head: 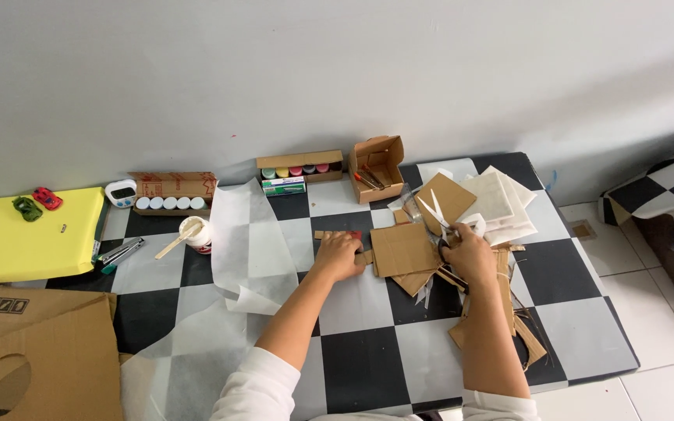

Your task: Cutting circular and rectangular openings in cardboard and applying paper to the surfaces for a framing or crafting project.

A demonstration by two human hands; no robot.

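My left hand (339, 256) presses down on small cardboard strips and a red bit at the left edge of a flat brown cardboard piece (403, 249) on the checkered table (360, 359). My right hand (468, 253) grips scissors (437, 212) with the blades spread, pointing up and away over the cardboard pile. More cardboard scraps (509, 312) lie under and beside my right forearm.
White paper sheets (247, 234) and a stack of white sheets (501, 201) flank the work. Behind stand an open small box (376, 165), paint jars in boxes (298, 171), a glue cup with a stick (195, 232), a timer (122, 192), a yellow board (29, 234) with toy cars, and large cardboard (37, 351).
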